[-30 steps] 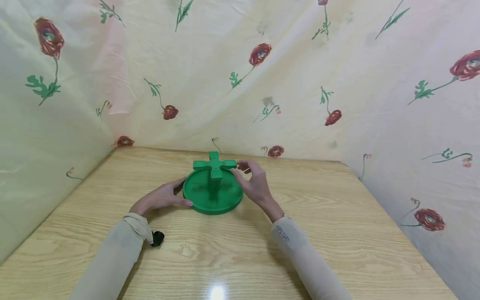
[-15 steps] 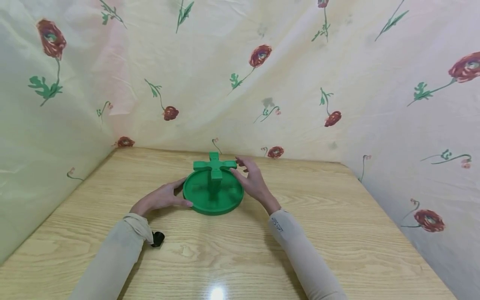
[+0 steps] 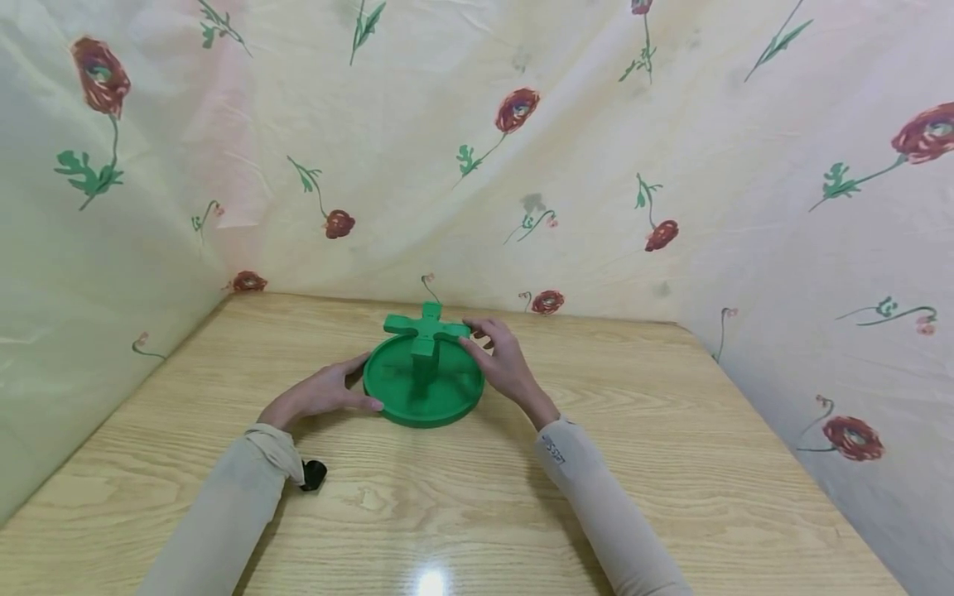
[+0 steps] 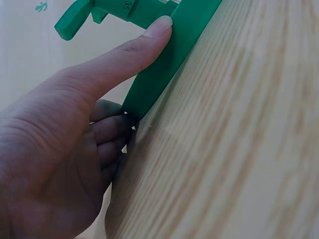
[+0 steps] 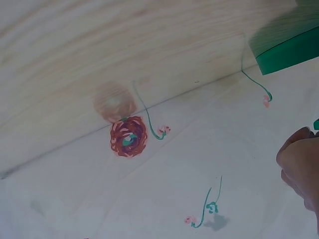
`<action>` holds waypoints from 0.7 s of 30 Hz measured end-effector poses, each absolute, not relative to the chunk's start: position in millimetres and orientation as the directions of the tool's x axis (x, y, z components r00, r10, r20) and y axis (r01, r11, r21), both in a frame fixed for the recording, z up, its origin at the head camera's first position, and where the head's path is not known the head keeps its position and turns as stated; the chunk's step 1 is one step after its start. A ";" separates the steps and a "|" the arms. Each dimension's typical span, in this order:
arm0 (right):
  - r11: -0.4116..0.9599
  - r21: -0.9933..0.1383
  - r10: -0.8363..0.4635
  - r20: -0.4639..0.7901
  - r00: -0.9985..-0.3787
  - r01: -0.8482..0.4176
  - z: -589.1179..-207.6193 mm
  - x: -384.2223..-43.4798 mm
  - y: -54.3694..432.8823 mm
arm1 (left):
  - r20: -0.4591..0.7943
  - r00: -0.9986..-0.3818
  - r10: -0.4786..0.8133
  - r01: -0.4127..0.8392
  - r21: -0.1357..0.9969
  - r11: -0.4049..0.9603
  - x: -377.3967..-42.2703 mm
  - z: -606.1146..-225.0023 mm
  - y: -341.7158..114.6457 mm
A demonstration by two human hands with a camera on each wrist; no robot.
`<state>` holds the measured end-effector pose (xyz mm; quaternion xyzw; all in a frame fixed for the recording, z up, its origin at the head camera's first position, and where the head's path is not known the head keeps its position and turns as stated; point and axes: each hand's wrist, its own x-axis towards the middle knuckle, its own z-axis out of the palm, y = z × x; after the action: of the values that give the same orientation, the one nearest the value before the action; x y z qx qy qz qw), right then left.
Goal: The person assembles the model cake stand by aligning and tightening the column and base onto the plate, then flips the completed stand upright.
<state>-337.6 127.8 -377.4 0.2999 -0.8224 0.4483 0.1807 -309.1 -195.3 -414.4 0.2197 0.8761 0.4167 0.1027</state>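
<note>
A green round dish-like base with a raised rim lies on the table. From its middle rises a green post, marked with what looks like 35, topped by a green cross-shaped handle. My left hand grips the base's left edge. In the left wrist view, the thumb lies against the rim and the other fingers curl at the lower edge. My right hand pinches the handle's right arm between thumb and fingers. The right wrist view shows only part of that hand, at the edge.
The wooden table spreads around the base. A flowered cloth hangs behind the table and along both sides. At the left cuff is a small black object.
The cross-shaped handle has turned a little clockwise, seen from above. My right fingers have drawn in on its right arm. The left hand and the base stay where they were.
</note>
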 end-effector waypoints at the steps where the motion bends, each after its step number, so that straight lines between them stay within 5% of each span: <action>1: 0.416 -0.631 -0.331 0.566 -0.755 -0.655 -377.3 -337.0 128.0 | 0.003 -0.882 0.471 0.299 0.776 0.555 -309.0 -414.3 -195.3; 21: 0.371 -0.637 -0.337 0.585 -0.737 -0.676 -380.2 -326.3 129.8 | 0.010 -0.878 0.478 0.310 0.773 0.554 -308.1 -414.8 -196.3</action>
<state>-326.3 129.8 -380.2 0.3133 -0.8078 0.4649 0.1821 -308.1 -196.3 -414.8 0.2250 0.8755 0.4155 0.1010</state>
